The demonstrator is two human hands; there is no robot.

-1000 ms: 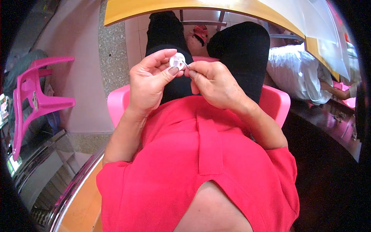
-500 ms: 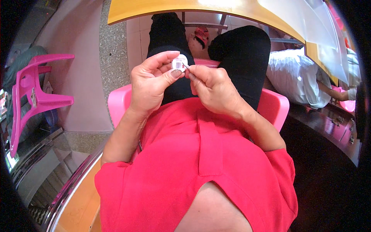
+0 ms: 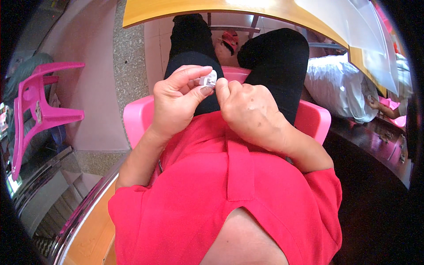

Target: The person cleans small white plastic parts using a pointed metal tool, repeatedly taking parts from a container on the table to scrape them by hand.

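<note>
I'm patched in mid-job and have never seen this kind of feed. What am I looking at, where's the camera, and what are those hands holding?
There is no machine here. A wide fisheye camera worn on a person's head looks down their red shirt to their lap, so straight edges bend. They sit on a pink chair in black trousers. The left hand pinches a small white plastic part between thumb and fingers; the right hand meets it from the other side. A yellow table edge curves above, and another pink chair stands at left.

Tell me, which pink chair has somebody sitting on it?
The pink chair under the person in the red shirt, whose left hand and right hand hold a small white piece above it. The other pink chair, far left, has no one on it.
</note>
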